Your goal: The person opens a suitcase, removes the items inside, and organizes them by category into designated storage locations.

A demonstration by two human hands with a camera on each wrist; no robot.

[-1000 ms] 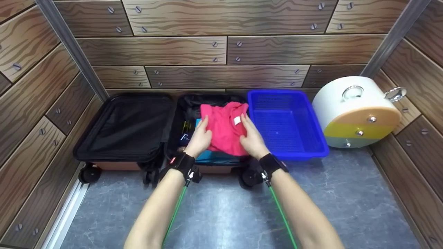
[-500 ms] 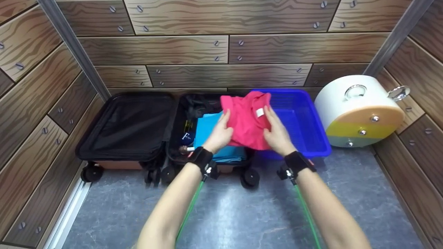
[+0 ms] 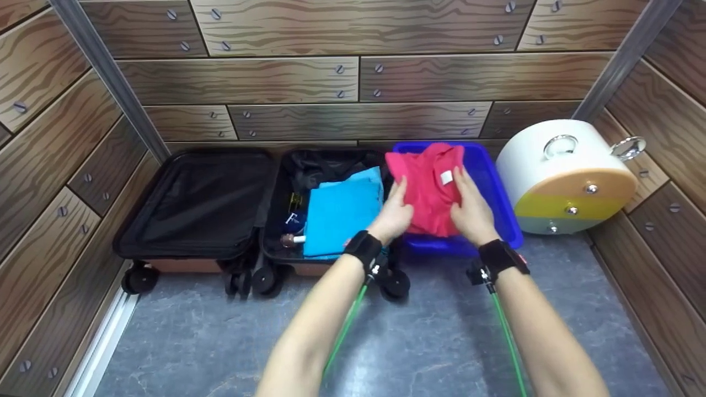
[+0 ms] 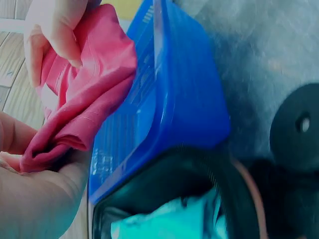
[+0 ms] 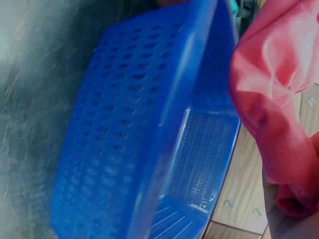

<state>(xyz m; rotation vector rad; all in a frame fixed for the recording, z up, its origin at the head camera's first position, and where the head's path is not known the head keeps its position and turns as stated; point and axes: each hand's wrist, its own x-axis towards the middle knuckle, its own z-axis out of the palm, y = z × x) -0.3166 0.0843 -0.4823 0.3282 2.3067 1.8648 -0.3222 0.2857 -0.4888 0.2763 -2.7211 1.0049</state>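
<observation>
A folded red shirt [image 3: 427,193] with a small white label is held up over the blue plastic basket [image 3: 510,234]. My left hand [image 3: 392,215] grips its left side, thumb on top. On the opposite side my right hand [image 3: 473,212] holds the other edge. In the left wrist view the shirt [image 4: 99,69] sags between both hands, above the rim of the basket [image 4: 194,79]. The right wrist view shows a loose fold of the shirt [image 5: 269,99] hanging beside the basket's perforated wall [image 5: 114,114].
Left of the basket lies an open suitcase [image 3: 204,207]. Its right half holds folded blue cloth [image 3: 339,220], a small brown bottle with a white cap [image 3: 292,240] and a dark blue item [image 3: 294,221]. A white rounded drawer cabinet [image 3: 543,151] stands at right.
Both hands have carried the red shirt rightward from over the suitcase to over the blue basket. The blue cloth beneath it has come into view.
</observation>
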